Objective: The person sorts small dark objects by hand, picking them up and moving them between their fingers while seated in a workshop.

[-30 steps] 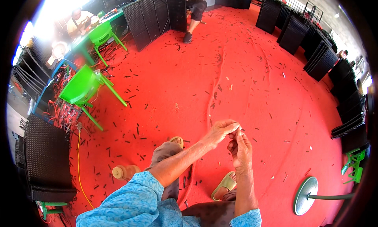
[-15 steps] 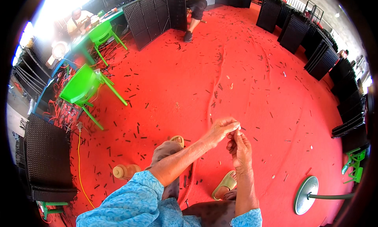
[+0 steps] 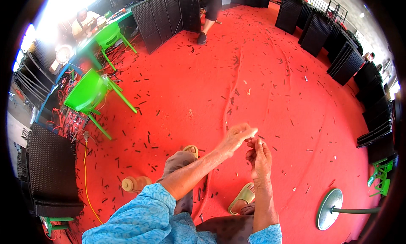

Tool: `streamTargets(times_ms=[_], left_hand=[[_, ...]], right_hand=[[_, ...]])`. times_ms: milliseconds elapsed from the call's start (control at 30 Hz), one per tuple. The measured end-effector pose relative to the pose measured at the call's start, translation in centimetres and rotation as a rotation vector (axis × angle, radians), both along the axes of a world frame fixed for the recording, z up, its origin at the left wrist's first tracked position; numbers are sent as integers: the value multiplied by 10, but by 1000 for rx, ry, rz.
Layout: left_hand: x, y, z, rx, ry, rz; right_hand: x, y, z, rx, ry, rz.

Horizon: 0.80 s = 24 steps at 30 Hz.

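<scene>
Blue patterned sleeves [image 3: 131, 214] fill the near edge, and out of them stretch my bare forearms! My left hand [image 3: 237, 139] angles across the middle, a bit blurred, thumb and forefinger pressed together at the tips. Right beside it, my right hand [image 3: 261, 161] is up, thumb and forefinger close, the other fingers curled; whether those tips touch, or whether either hand pinches something, I can't tell.

Nearest things I can make out for sure: small dark strips [image 3: 149, 139], scattered over the red carpet [image 3: 190, 96] below and all around my hands. Down there my sandals [image 3: 242, 199] are planted, a brownish bottle [image 3: 134, 184] to their left, a round green base [image 3: 330, 209] with a pole off right.

Left side, a yellow cable [image 3: 86, 172] runs past stacked black panels [image 3: 50, 168], and two green chairs [image 3: 86, 91] stand by a table [image 3: 86, 45]. Far left, a person [image 3: 81, 27] sits behind it! Far right, more dark panels [image 3: 315, 37] line up.
</scene>
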<state>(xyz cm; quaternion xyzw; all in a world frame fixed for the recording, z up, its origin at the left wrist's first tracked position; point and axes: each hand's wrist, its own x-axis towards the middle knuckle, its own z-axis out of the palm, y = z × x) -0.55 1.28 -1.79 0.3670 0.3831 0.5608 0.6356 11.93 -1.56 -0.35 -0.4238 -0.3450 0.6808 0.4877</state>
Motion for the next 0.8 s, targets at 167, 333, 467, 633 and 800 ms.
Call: streamTargets(times_ms=[167,333,467,633,800], left_hand=[[3,-5,6,109,-32,54],[11,-7,11,151,295,-199],[-1,-3,8,327,676,-166],[3,-3,10,530,738,-273],[-6,-16,3,173,430,-266]], right_hand=[[2,-1,1,-129,120,-34],[10,1,-2,-200,248,-10],[4,3,2,-234,302,-38],[12,-1,-20,-129,428,-59],[31,-32,-8,-112,349,-192]])
